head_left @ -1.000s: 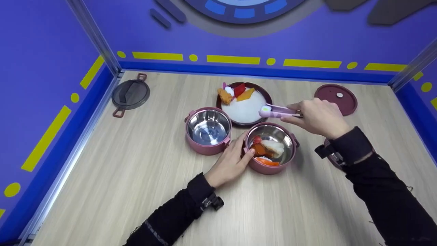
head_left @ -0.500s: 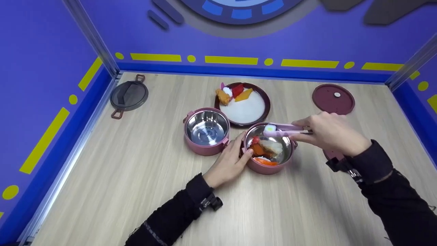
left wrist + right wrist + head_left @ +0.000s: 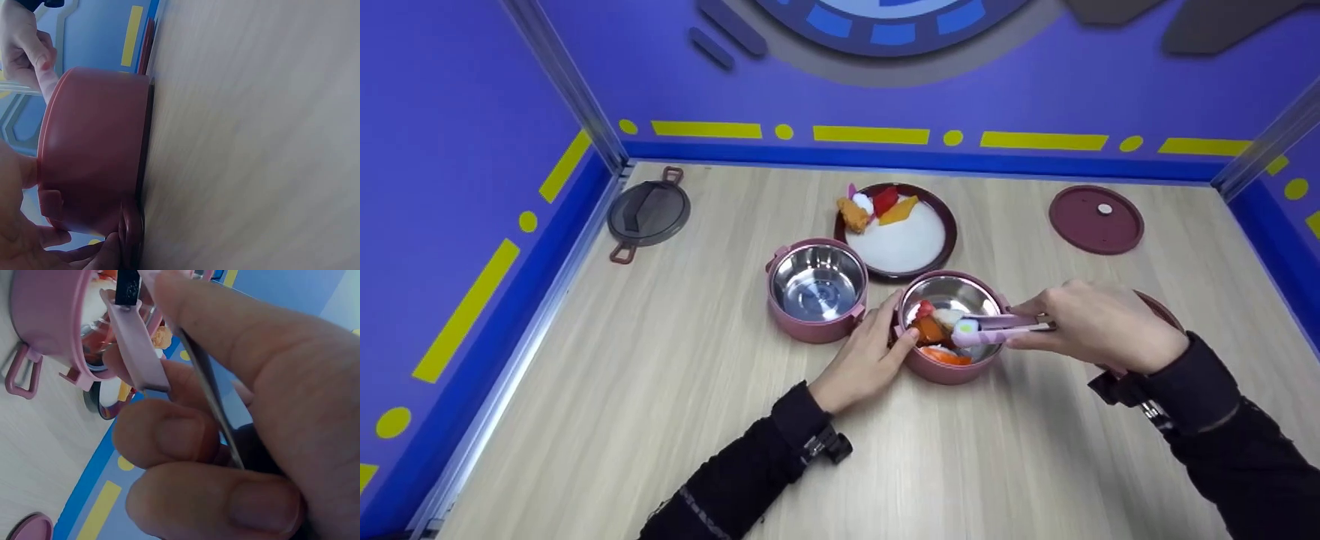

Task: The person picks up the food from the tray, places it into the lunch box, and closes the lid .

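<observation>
My right hand [image 3: 1099, 319] grips pink tongs [image 3: 997, 337], whose tips pinch a small white sushi roll [image 3: 966, 328] with a green centre. The roll is inside the right-hand pink lunch box [image 3: 941, 373], a round steel-lined bowl. Toy food lies in it too: an orange-topped piece [image 3: 945, 355], a brown piece [image 3: 930, 330] and a red bit [image 3: 924, 309]. My left hand [image 3: 864, 360] holds this lunch box at its left side, thumb over the rim. In the left wrist view, the fingers [image 3: 109, 253] curl by the side handle [image 3: 131, 228].
A second steel-lined lunch box [image 3: 810, 328] stands to the left. Behind, a dark-rimmed plate [image 3: 911, 244] bears several toy foods. A grey lid [image 3: 649, 214] lies far left, a maroon lid [image 3: 1091, 225] far right. Another maroon disc [image 3: 1159, 309] is partly hidden behind the right hand.
The right hand has brought the tongs with the sushi roll from over the plate's edge, toward me and down into the right-hand lunch box. The left hand has stayed on that box.
</observation>
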A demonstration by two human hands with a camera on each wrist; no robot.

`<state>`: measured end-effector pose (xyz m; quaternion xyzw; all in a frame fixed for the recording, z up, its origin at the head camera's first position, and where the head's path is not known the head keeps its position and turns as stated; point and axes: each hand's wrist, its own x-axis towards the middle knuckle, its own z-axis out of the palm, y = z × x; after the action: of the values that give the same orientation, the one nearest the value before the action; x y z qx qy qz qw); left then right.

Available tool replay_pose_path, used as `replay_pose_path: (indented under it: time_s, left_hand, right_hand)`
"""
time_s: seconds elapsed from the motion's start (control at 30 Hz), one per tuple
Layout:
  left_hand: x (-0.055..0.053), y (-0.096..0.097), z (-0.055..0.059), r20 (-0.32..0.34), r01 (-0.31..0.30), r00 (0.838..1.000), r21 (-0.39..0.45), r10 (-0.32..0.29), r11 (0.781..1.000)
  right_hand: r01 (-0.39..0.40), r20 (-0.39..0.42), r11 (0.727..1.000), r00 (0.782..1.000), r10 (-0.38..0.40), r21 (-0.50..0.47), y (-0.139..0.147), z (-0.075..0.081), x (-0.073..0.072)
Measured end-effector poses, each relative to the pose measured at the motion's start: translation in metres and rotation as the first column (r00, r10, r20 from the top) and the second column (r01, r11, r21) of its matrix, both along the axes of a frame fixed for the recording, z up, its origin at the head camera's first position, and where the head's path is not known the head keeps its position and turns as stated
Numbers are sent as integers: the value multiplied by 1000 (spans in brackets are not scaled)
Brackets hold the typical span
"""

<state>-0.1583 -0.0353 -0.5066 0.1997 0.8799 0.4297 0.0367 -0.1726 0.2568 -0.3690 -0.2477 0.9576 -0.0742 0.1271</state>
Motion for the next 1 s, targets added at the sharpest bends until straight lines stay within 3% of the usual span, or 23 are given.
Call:
replay_pose_path:
  time_s: [0.47,1.0]
  left_hand:
    - [1,-1,0,2,-4,1000,-2,4,1000]
    - [0,1,-1,-19,5,1000,9,-5,1000]
  right_hand:
    - [-20,-16,991,1000,22,132,-10,-2,5]
    - [10,-16,994,1000,-8,106,-5,3,8]
